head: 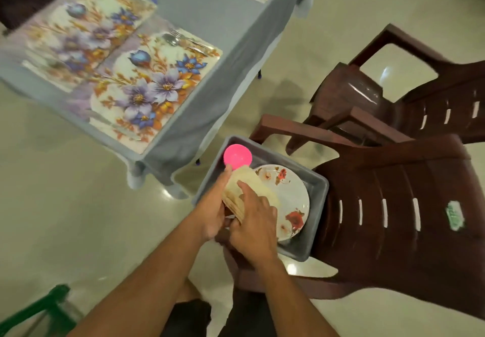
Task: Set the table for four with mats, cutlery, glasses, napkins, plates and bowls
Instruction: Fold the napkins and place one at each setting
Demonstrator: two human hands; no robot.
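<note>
Napkins (245, 188) sit stacked in the grey tub (319, 188) on the brown chair (409, 192), beside plates (294, 197). Our left hand (214, 205) and right hand (256, 221) both grip them. We should lift straight up, past the tub wall, then swing left to the bench (210, 16) mats (154, 87).

Dim indoor light, motion blur, fisheye edges
</note>
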